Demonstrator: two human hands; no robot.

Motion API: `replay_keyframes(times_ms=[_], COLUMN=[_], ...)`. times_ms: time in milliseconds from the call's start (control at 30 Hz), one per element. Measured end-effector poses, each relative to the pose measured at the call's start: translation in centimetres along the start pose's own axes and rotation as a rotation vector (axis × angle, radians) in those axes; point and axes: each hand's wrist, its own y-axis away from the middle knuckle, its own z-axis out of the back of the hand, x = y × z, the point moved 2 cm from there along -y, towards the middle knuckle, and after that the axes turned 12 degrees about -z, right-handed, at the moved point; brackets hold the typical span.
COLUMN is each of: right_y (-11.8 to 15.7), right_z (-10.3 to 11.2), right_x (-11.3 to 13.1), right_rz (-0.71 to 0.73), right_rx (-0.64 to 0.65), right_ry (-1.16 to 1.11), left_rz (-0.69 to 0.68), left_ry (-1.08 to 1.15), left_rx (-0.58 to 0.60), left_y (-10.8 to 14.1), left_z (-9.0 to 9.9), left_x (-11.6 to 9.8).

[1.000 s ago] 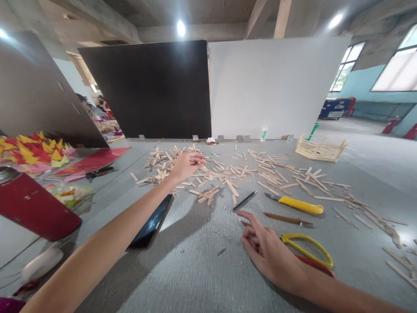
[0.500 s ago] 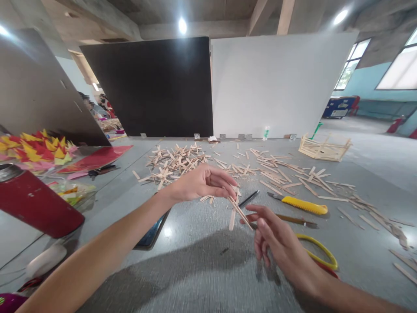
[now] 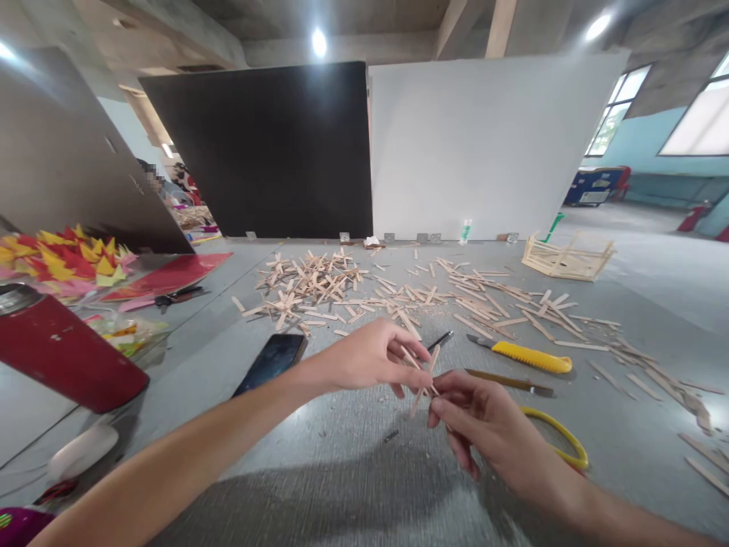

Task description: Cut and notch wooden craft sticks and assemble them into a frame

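Observation:
Between my two hands, above the table, is a small crossed piece of wooden craft sticks (image 3: 435,357). My left hand (image 3: 383,355) pinches it from the left with thumb and fingers. From the right, my right hand (image 3: 470,414) closes thumb and fingertips on its lower end; the other fingers curl below. How the sticks are joined is hidden by the fingers. Just behind my hands lies a black pen (image 3: 442,339). A yellow box cutter (image 3: 531,357), a brown-handled tool (image 3: 506,382) and yellow-handled scissors (image 3: 561,433) lie close to my right hand.
Loose craft sticks (image 3: 319,281) lie heaped across the table's middle. A stick frame (image 3: 569,258) and a glue bottle (image 3: 465,231) stand farther back. On the left are a phone (image 3: 273,363), a red flask (image 3: 65,349), a white mouse (image 3: 83,454) and folded paper (image 3: 62,254). Boards (image 3: 267,152) rise behind.
My left hand has moved down and right with the sticks, uncovering more of the phone. My right hand, apart from the left before, has closed on the lower end of the sticks.

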Motion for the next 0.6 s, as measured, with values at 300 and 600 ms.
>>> replay_keyframes(times_ms=[300, 600], right_y=[0.2, -0.7], right_z=[-0.8, 1.3], right_x=[-1.2, -2.1], right_rz=[-0.155, -0.064], right_rx=[0.081, -0.204], right_ry=[0.052, 0.686], left_rz=[0.041, 0.001], left_ry=[-0.174, -0.518], left_rx=[0.129, -0.022], left_y=[0.5, 2.2], left_z=[-1.6, 6.0], left_x=[0.2, -4.2])
